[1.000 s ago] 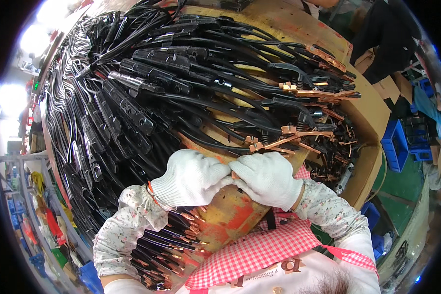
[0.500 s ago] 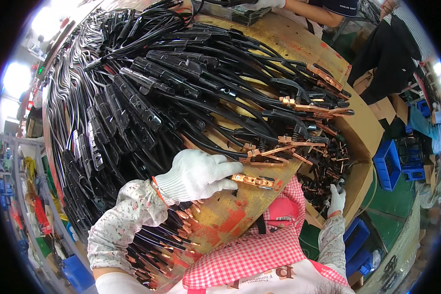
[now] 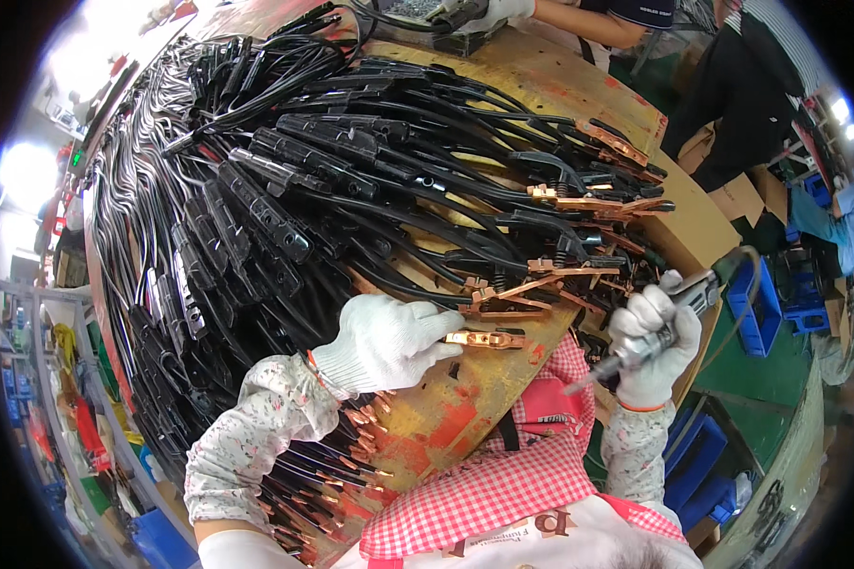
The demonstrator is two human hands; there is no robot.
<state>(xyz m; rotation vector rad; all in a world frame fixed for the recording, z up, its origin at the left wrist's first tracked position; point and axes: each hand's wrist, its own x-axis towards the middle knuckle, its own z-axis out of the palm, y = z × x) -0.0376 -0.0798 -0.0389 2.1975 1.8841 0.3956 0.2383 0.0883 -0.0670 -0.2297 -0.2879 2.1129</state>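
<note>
My left hand, in a white knit glove, pinches a copper-coloured clamp jaw above the worn yellow table top. My right hand, gloved alike, is wrapped round a grey screwdriver-like power tool. Its slim shaft points down and to the left, and a hose seems to run from its rear end. Just beyond the left hand lie black welding clamps with copper jaws, joined to black cables. A pile of black plastic handles covers the table to the left.
An open cardboard box stands at the table's right edge, with copper parts in it. Bare copper cable ends stick out below my left forearm. Across the table is another person's arm. Blue crates sit on the green floor.
My right hand has come up from the box at the right and now holds the power tool. The left hand has shifted slightly, still with the copper jaw, which is now turned more level.
</note>
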